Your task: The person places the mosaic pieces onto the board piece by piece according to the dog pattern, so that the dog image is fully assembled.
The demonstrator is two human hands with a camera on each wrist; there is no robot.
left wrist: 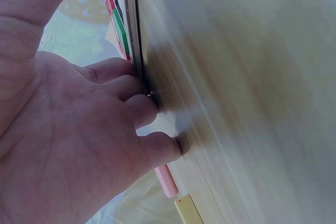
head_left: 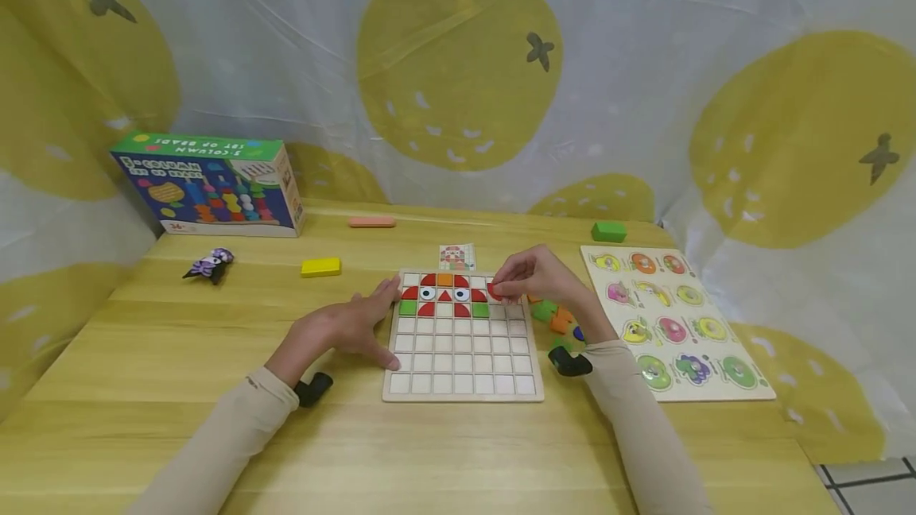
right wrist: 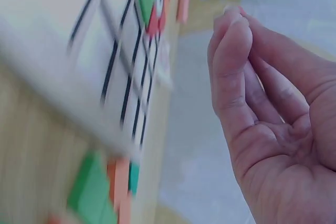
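Spreading wide, the left hand [head_left: 351, 327] touches the left edge of the board [head_left: 444, 364] and grips nothing. Bright bits [head_left: 426, 310] sit near the board's top. At its top right is the red piece [head_left: 494, 291], pinched by the right hand [head_left: 534, 276], so that hand is nearer; I can't tell which way the piece's long side points. Loose blocks [head_left: 561, 319] lie just right of the board.

A pale curtain [head_left: 622, 38] (printed with yellow fruit [head_left: 458, 62]) hangs behind the wooden table [head_left: 444, 459].
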